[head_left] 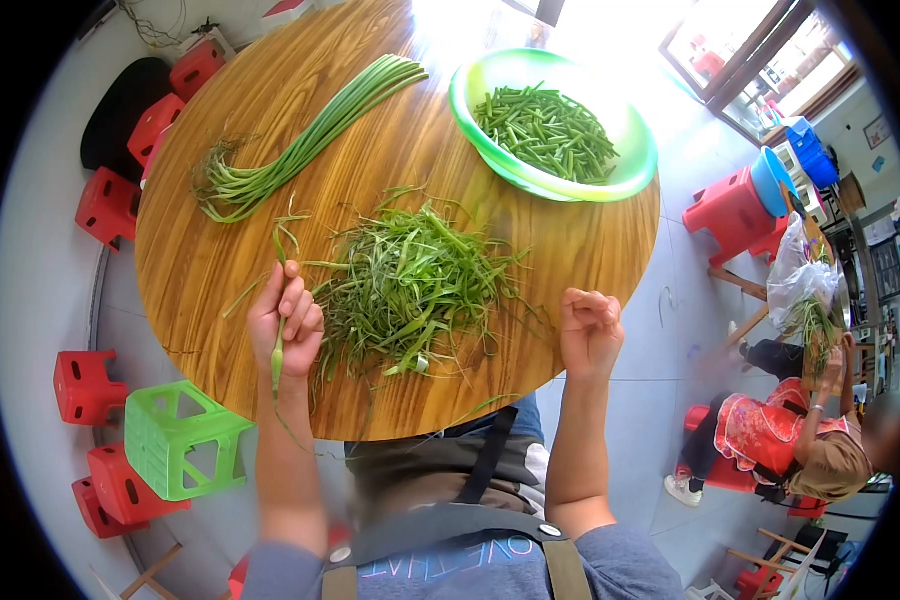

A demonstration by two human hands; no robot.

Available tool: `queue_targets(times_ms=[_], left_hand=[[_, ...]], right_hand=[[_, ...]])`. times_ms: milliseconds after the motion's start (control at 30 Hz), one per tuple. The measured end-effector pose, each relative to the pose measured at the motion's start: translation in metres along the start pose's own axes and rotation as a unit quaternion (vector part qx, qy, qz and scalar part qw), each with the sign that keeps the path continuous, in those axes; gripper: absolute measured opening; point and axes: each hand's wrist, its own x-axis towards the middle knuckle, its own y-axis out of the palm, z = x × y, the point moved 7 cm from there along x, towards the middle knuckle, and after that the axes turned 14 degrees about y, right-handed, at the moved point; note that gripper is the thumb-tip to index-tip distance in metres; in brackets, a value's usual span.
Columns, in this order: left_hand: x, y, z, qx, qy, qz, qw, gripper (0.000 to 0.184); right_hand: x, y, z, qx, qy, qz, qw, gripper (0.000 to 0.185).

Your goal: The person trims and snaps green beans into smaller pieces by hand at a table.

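My left hand point(286, 318) is closed around a garlic scape point(277, 357), over the left front part of the round wooden table point(210, 300). The scape's pale swollen bud hangs below my fingers, and a thin tail trails past the table edge. Above the hand its other end curls out. My right hand point(591, 330) hovers near the right front edge, fingers curled and pressed together; anything between them is hidden. Between my hands lies a loose heap of green trimmings point(415, 285). Whole garlic scapes point(315, 140) lie in a bundle at the back left.
A green-and-white basin point(635, 165) of cut green pieces point(545, 130) stands at the back right. A green stool point(182, 440) and several red stools point(88, 387) are at the left. To the right, another person point(790, 440) sits holding greens point(815, 335).
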Motion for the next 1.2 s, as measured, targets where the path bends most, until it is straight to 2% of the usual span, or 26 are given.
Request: queue_targets(times_ms=[100, 200, 233, 300, 400, 533, 600, 700, 800, 900, 1100, 1167, 1200], left_hand=[[0.001, -0.002, 0.0, -0.006, -0.006, 0.009, 1.0, 0.024], [0.002, -0.002, -0.001, -0.009, -0.01, 0.016, 1.0, 0.024], [0.002, -0.002, 0.0, -0.01, -0.011, 0.017, 1.0, 0.024], [-0.001, 0.0, -0.001, 0.015, 0.01, -0.009, 1.0, 0.024], [-0.004, 0.002, -0.001, -0.003, 0.006, -0.041, 0.999, 0.023], [-0.004, 0.001, 0.0, -0.018, 0.005, -0.046, 0.999, 0.023], [-0.007, 0.003, -0.001, -0.015, 0.014, -0.078, 0.997, 0.022], [-0.003, -0.011, -0.003, 0.019, 0.021, -0.102, 0.994, 0.021], [0.0, -0.015, -0.002, -0.004, 0.011, -0.088, 0.996, 0.021], [-0.002, -0.009, -0.001, -0.06, -0.004, -0.075, 0.995, 0.022], [0.004, -0.017, -0.008, -0.057, -0.028, 0.011, 0.998, 0.023], [0.011, -0.023, -0.008, -0.049, -0.026, 0.042, 0.998, 0.024], [0.013, -0.027, -0.011, -0.04, -0.014, 0.06, 0.997, 0.024]], right_hand=[[-0.001, -0.001, 0.001, 0.009, 0.0, -0.011, 1.0, 0.033], [0.002, 0.008, -0.001, -0.03, -0.001, 0.115, 0.993, 0.014], [0.001, 0.002, 0.0, -0.025, 0.016, 0.071, 0.997, 0.009], [-0.002, 0.028, -0.007, -0.015, 0.049, -0.016, 0.999, 0.034], [0.002, 0.026, -0.006, 0.076, 0.077, 0.039, 0.993, 0.06], [0.002, 0.025, -0.005, 0.06, 0.065, 0.025, 0.996, 0.055], [0.002, 0.024, -0.004, 0.043, 0.058, 0.012, 0.997, 0.054], [0.002, 0.023, -0.004, 0.081, 0.074, 0.039, 0.993, 0.055], [0.001, 0.021, -0.002, 0.08, 0.081, 0.054, 0.992, 0.057], [0.0, 0.018, 0.0, 0.036, 0.061, 0.016, 0.997, 0.058], [0.0, 0.017, 0.001, 0.038, 0.052, -0.01, 0.998, 0.058], [0.002, 0.011, 0.002, 0.048, 0.057, 0.0, 0.997, 0.056], [0.001, 0.013, 0.001, 0.004, 0.062, 0.046, 0.997, 0.055]])
